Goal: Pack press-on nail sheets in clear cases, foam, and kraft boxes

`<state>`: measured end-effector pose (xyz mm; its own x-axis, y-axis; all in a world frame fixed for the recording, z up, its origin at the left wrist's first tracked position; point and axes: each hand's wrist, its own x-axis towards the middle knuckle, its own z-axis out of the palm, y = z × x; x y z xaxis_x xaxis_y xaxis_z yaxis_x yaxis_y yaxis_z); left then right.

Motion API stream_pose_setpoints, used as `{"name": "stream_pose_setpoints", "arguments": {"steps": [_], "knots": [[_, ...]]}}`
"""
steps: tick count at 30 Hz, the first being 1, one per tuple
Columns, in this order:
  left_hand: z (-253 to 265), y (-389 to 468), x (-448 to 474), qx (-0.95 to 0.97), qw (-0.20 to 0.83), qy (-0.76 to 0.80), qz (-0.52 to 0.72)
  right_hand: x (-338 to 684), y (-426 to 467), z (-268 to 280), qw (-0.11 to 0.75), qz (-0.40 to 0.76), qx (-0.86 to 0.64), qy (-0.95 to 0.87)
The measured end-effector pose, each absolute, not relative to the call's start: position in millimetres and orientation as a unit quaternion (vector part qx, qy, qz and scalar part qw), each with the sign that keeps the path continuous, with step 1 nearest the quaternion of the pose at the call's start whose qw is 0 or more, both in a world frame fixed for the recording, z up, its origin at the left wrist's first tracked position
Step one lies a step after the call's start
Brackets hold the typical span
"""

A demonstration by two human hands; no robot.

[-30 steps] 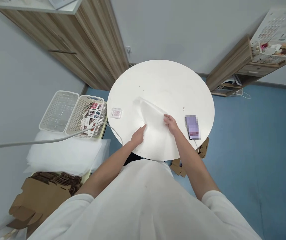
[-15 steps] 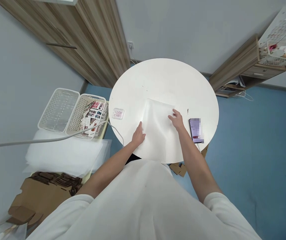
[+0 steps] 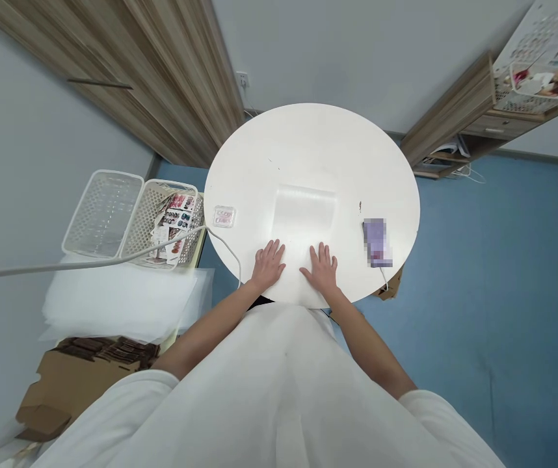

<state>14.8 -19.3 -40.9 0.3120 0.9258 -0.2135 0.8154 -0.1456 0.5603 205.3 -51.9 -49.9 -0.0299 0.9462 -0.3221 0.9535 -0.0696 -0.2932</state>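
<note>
A thin, translucent white sheet [image 3: 303, 208] lies flat on the round white table [image 3: 318, 140], its far edge straight and its near part hard to make out against the tabletop. My left hand [image 3: 268, 265] rests palm down near the sheet's left side, fingers spread and pointing away from me. To the right, my right hand [image 3: 322, 268] is also laid flat with its fingers apart. Neither hand grips anything. Left of the sheet is a small clear plastic case [image 3: 224, 216] with pink pieces inside.
A phone [image 3: 376, 242] with a cable lies at the table's right. Two white baskets [image 3: 127, 253] stand at the left, one holding printed cards. Below them are a stack of translucent sheets [image 3: 118, 299] and cardboard [image 3: 74, 383]. A grey cable [image 3: 88, 263] crosses to the table.
Both hands have drawn back toward me and flattened, palms down. My right hand has left the sheet's upper right edge. The sheet, wavy before, now lies smooth. The view has shifted slightly.
</note>
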Motion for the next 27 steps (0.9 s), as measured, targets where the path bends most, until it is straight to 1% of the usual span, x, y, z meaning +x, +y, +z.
{"name": "stream_pose_setpoints", "arguments": {"steps": [3, 5, 14, 17, 21, 24, 27], "knots": [[-46, -18, 16, 0.738, 0.333, 0.578, 0.105, 211, -31, -50, 0.015, -0.228, 0.687, 0.69], [-49, -14, 18, 0.73, 0.335, 0.586, 0.104, 213, -21, -49, 0.014, -0.23, 0.685, 0.691], [-44, -10, 18, 0.766, 0.27, 0.583, 0.02, 215, -26, -47, 0.009, -0.217, 0.694, 0.686], [-41, -12, 11, 0.777, 0.249, 0.578, 0.012, 209, -25, -38, -0.012, -0.194, 0.707, 0.681], [-36, -5, -14, 0.759, 0.234, 0.606, 0.05, 178, -9, -22, -0.078, -0.168, 0.713, 0.676], [-35, 12, -49, 0.691, 0.237, 0.674, 0.111, 139, 12, -14, -0.133, -0.211, 0.68, 0.689], [-40, 36, -89, 0.595, 0.256, 0.738, 0.19, 94, 37, -14, -0.171, -0.335, 0.632, 0.678]]}}
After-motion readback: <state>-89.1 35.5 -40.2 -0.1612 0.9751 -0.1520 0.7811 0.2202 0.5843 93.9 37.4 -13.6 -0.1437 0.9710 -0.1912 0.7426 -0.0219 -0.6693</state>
